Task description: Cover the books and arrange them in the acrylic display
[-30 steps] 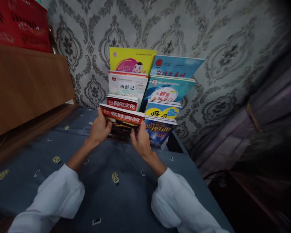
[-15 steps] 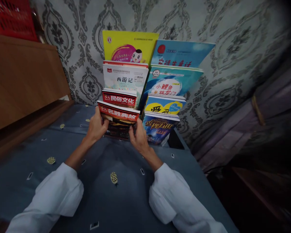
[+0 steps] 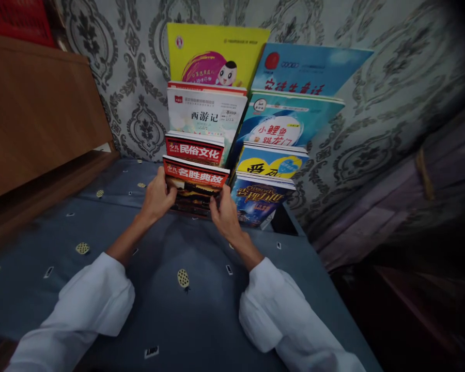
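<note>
Both hands grip a dark-covered book with a red title band [image 3: 196, 187] at the front left of a stepped group of upright books. My left hand [image 3: 157, 197] is closed on its left edge, thumb across the front. On its right edge my right hand [image 3: 225, 214] is closed too, thumb in front. Directly behind stands another red-banded book [image 3: 196, 151], then a white book [image 3: 205, 116] and a tall yellow book [image 3: 217, 51]. Beside my right hand is a dark blue book [image 3: 258, 202], with a blue-and-yellow book [image 3: 271, 160], a teal book [image 3: 290, 119] and a blue book [image 3: 313, 67] behind it.
A blue cloth with pineapple prints [image 3: 170, 315] covers the surface under my arms. At left stands a wooden cabinet [image 3: 42, 113] with a red basket [image 3: 17, 20] on top. Patterned wallpaper [image 3: 134, 77] rises behind the books; a curtain [image 3: 375, 206] hangs at right.
The books appear larger and nearer, the rear ones higher in view. The front red-banded book sits slightly further right, and both hands have shifted slightly right with it, keeping their hold.
</note>
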The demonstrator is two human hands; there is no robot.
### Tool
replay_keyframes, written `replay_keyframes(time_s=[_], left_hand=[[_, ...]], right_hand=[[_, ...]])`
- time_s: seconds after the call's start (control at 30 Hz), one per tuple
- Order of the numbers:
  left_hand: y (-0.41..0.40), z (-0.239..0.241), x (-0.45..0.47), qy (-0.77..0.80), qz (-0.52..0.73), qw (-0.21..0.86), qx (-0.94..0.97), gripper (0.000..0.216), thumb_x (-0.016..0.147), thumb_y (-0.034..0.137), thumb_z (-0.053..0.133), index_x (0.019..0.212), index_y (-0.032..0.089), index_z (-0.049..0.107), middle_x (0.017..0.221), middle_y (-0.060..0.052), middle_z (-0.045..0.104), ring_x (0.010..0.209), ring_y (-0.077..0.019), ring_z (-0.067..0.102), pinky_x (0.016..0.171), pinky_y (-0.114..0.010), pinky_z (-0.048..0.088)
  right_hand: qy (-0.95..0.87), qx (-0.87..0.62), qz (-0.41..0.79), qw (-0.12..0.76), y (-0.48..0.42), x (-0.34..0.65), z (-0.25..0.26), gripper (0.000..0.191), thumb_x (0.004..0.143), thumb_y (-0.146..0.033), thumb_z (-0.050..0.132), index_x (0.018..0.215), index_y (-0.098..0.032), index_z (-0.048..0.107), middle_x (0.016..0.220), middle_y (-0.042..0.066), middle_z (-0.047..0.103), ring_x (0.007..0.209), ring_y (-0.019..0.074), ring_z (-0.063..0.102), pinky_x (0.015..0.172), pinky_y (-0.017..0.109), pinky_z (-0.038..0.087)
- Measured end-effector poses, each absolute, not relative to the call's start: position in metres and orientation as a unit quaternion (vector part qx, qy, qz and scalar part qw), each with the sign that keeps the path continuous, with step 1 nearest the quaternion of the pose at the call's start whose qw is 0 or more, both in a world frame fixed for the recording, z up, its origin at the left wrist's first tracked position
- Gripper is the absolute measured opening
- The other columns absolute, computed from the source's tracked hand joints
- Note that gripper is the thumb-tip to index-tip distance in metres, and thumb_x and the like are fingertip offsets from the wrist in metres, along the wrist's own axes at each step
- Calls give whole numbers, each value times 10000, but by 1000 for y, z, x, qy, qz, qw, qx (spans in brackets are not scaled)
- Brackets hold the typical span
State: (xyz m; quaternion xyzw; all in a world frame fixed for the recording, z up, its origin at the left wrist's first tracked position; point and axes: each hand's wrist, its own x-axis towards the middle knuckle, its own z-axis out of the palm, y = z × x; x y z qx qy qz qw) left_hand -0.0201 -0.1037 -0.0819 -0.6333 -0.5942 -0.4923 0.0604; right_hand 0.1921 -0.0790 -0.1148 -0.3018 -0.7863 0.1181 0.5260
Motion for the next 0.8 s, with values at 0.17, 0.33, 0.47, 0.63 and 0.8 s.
replay_keyframes(time_s=[0.17,0.33,0.47,0.63,0.8], left_hand=[[-101,-87,-22,-604,-471,51,-641,274,757,112,550,1006,213,494,691,27,541,622,-181,604,671,-320,521],[-105,-89,-17,-580,-488,100,-644,557,784,112,543,1319,163,398,1142,-116,640,1016,-263,672,862,-394,563],[-110,-88,-13,-559,-491,159,-650,763,790,102,544,1496,116,253,1365,-180,518,1263,-313,541,1069,-487,476],[-112,-87,-12,-556,-472,161,-665,771,834,122,543,1549,178,259,1431,-168,448,1375,-313,426,1139,-495,430],[-112,-88,-11,-574,-435,156,-675,756,843,114,527,1554,210,290,1515,-186,326,1442,-362,356,1087,-544,474]], right_hand=[[-795,-319,141,497,-81,192,-113,378,957,-181,400,1334,-154,405,1123,159,663,1010,272,650,856,455,543],[-794,-351,105,485,-85,194,-106,306,961,-216,423,1263,-185,462,1096,132,657,1016,271,635,886,453,530],[-788,-376,74,481,-87,194,-103,339,943,-201,428,1271,-163,501,1128,151,638,1065,296,611,930,504,523],[-778,-399,70,480,-92,191,-103,583,924,-160,424,1498,-137,327,1354,187,567,1220,307,574,1001,501,523],[-789,-405,75,456,-95,188,-102,617,919,-145,402,1527,-86,317,1299,224,602,1161,340,616,962,534,540]])
